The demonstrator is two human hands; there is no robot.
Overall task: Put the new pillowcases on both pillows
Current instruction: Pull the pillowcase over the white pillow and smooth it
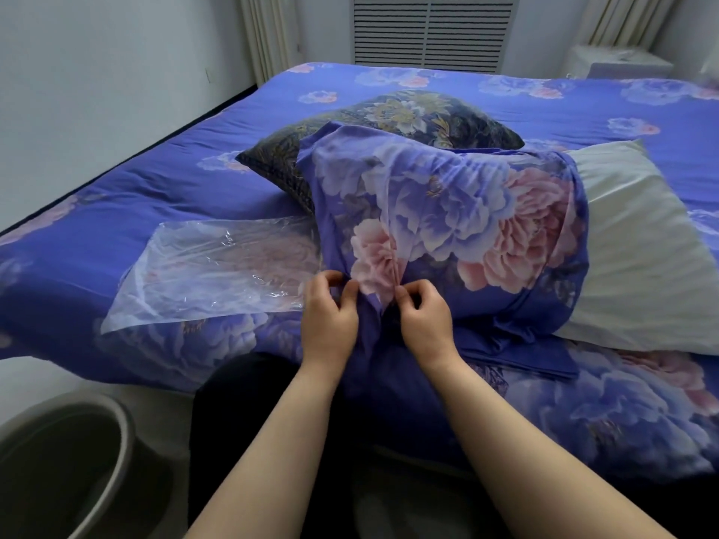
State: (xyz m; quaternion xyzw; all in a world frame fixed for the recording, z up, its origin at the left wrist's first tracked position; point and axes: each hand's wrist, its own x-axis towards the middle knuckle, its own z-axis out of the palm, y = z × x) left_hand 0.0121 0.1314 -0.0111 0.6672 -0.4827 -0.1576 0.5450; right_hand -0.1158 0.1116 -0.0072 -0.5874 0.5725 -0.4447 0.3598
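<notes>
Both forearms reach in from the bottom edge. Left hand (330,310) and right hand (422,313) sit close together, each pinching the gathered near edge of the blue floral pillowcase (447,219). Pillowcase covers the near part of the white pillow (630,243); far end sticks out bare to the right. Dark patterned pillow (389,122) lies just behind, touching. Clear plastic bag (218,266) flat on the bed (116,212), left of the hands. Grey bin (66,468) on the floor, lower left.
</notes>
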